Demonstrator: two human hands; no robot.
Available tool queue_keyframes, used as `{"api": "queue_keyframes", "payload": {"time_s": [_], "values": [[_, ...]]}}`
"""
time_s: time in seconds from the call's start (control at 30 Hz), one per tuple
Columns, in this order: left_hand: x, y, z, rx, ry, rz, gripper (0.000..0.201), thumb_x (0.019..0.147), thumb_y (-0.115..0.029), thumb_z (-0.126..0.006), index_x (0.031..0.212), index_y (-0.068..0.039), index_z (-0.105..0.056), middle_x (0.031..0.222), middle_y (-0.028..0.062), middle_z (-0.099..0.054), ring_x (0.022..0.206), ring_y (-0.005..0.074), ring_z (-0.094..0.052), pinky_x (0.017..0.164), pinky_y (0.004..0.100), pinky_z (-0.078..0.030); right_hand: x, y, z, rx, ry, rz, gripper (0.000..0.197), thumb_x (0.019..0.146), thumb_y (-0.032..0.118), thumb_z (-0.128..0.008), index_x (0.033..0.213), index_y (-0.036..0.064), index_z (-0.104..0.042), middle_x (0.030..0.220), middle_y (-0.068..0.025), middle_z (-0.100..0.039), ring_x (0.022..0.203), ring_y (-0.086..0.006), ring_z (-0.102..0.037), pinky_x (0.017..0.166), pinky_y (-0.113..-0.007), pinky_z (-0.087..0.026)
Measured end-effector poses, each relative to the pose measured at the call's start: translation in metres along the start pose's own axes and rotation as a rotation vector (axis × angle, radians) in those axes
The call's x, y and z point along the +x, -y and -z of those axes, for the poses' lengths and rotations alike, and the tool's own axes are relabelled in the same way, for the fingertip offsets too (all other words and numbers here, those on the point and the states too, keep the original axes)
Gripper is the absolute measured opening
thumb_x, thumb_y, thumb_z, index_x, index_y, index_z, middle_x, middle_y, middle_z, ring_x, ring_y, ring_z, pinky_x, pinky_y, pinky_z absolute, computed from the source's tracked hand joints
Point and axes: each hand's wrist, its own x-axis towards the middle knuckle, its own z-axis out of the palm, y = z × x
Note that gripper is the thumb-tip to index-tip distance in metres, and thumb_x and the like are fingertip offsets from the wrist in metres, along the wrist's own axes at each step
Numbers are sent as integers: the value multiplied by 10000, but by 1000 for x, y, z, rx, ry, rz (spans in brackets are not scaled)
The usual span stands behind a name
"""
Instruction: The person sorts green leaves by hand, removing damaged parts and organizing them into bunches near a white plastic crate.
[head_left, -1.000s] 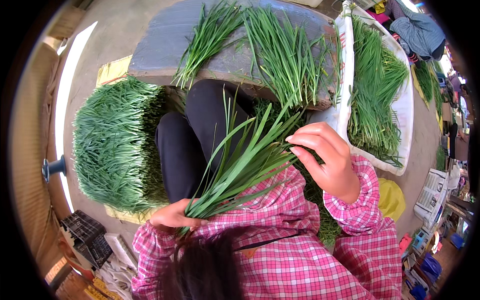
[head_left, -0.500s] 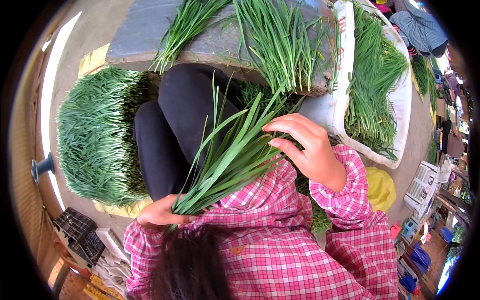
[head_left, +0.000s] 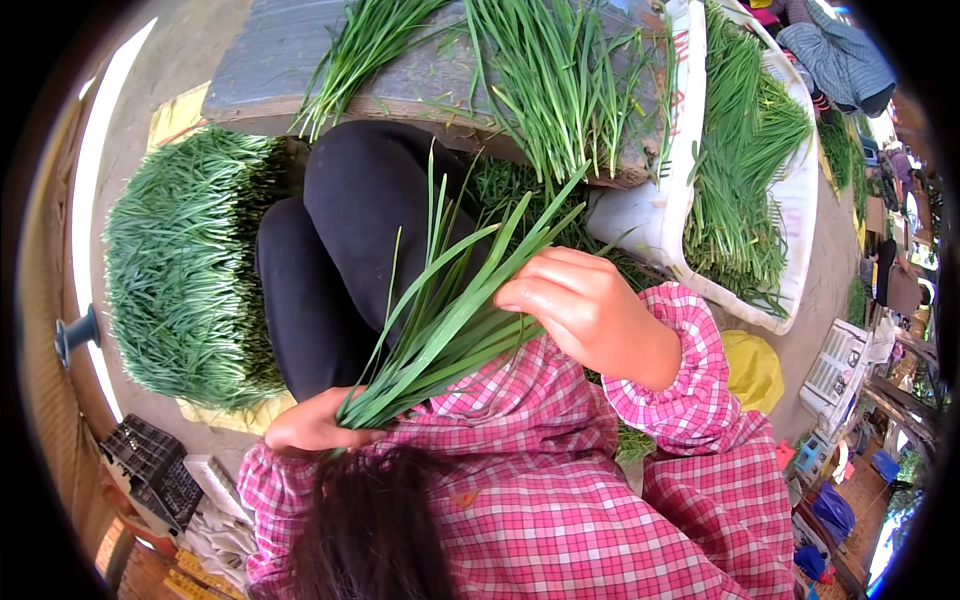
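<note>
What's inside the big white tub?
Long green leaves lie heaped in the white tub, and a strip of its inner wall shows beside them. Whatever is under the leaves is covered, so I can't see it.

A loose bunch of garlic chives [head_left: 440, 350], its long, flat green leaves uncut and unbound, slants over the lap. Its lower end is gathered in the left hand [head_left: 325, 421]; from there the blades fan up and rightward, a few arching apart with free, pointed tips. The right hand [head_left: 600, 315] touches the fan's right edge.
</note>
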Motion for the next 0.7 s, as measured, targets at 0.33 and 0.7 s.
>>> {"api": "queue_keyframes", "payload": {"time_s": [0.33, 0.7], "values": [[2, 3, -5, 1, -30, 28, 339, 755, -40, -560, 1071, -1, -445, 900, 48, -557, 785, 95, -475, 717, 230, -397, -1, 11, -4, -180, 9, 100, 149, 535, 75, -563, 684, 65, -552, 614, -23, -396, 560, -175, -423, 492, -280, -348], [-4, 22, -18, 106, -70, -175, 594, 702, 66, -489, 1240, 29, -240, 1091, 166, -478, 917, 197, -494, 808, 261, -369, 9, -11, 74, 39, -237, -305, 142, 736, 12, -532, 876, 2, -551, 826, -108, -567, 766, -202, -550, 699, -272, -423]]}}
